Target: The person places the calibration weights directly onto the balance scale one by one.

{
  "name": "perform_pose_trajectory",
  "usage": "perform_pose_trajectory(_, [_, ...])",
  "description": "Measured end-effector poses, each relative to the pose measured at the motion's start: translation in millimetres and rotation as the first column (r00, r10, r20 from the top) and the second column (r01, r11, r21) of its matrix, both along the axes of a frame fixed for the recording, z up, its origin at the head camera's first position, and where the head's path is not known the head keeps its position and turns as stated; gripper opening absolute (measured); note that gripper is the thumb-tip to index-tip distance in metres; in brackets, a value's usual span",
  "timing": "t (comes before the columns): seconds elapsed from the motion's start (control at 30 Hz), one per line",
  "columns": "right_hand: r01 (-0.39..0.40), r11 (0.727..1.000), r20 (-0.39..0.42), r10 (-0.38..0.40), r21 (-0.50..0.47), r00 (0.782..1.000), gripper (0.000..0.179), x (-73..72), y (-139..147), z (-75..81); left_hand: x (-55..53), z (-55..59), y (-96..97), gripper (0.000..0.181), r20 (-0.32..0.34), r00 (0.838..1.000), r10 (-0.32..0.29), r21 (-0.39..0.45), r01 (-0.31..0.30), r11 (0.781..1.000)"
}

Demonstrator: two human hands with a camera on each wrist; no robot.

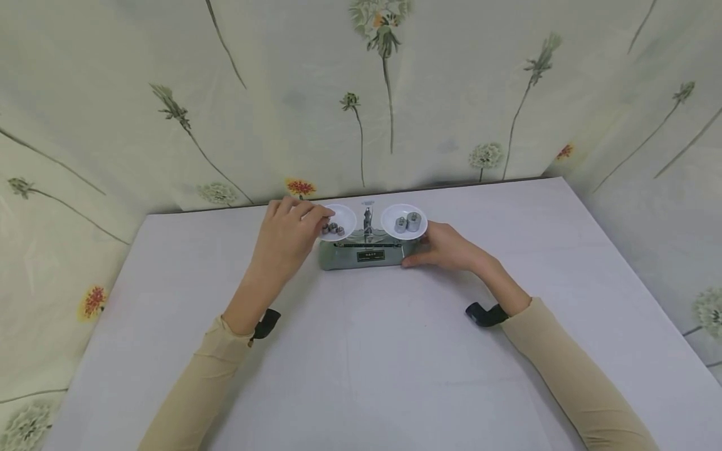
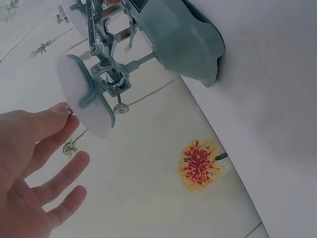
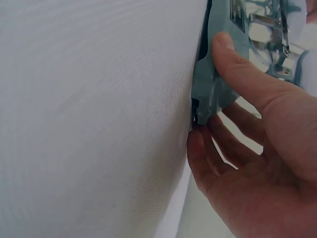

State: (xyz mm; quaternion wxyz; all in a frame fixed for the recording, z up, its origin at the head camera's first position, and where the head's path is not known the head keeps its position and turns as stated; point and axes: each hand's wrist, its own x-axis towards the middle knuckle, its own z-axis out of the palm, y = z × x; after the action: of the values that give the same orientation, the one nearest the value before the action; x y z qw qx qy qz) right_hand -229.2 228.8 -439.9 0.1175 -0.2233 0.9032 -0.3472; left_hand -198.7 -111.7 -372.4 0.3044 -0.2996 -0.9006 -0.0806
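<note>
A green-grey balance scale [image 1: 338, 257] with two white pans stands toward the table's far edge. Several small metal weights [image 1: 333, 228] lie in the left pan [image 1: 346, 214]; two larger cylindrical weights [image 1: 413, 221] stand in the right pan [image 1: 390, 216]. At the left pan's outer rim, my left hand [image 1: 286, 230] pinches a small metal weight [image 2: 70, 111] between thumb and index finger, mostly hidden by the fingertips. My right hand [image 1: 448, 246] grips the right end of the scale's base [image 3: 218, 82], thumb on the front and fingers around the end.
White cloth covers the table [image 1: 389, 351]. Directly behind its far edge hangs a pale curtain [image 1: 282, 94] printed with dandelions, and more of it runs along both sides. Black straps [image 1: 486, 314] sit at the wrists.
</note>
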Motion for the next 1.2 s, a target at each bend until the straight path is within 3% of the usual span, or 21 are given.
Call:
perform_pose_trajectory(0.3, [0.002,1.000,0.007,-0.002,-0.003,1.000,0.087,0.8,-1.5,-0.2,-3.7,-1.2,-4.1,0.011,0.007,1.000,0.006,0.003,-0.006,1.000])
perform_pose_trajectory(0.57, [0.000,1.000,0.012,0.000,0.001,1.000,0.089,-0.8,-1.9,-5.3,-3.4,0.0,-5.5,0.014,0.119,0.993,0.026,-0.037,-0.022,0.999])
perform_pose_trajectory(0.73, [-0.006,1.000,0.016,0.007,-0.010,1.000,0.088,-0.8,-3.7,-5.8,-4.3,-1.4,-7.6,0.015,0.153,0.988,0.027,-0.032,-0.022,0.999])
perform_pose_trajectory(1.0, [-0.005,1.000,0.017,0.005,0.001,1.000,0.089,-0.3,-4.6,-5.7,-3.5,-2.2,-7.8,0.015,0.132,0.991,0.015,-0.033,-0.011,0.999])
perform_pose_trajectory(1.2, [0.012,1.000,0.006,-0.012,0.012,1.000,0.086,-1.7,-1.6,-2.8,-5.6,1.4,-1.7,0.017,0.083,0.995,0.049,-0.017,-0.048,0.999])
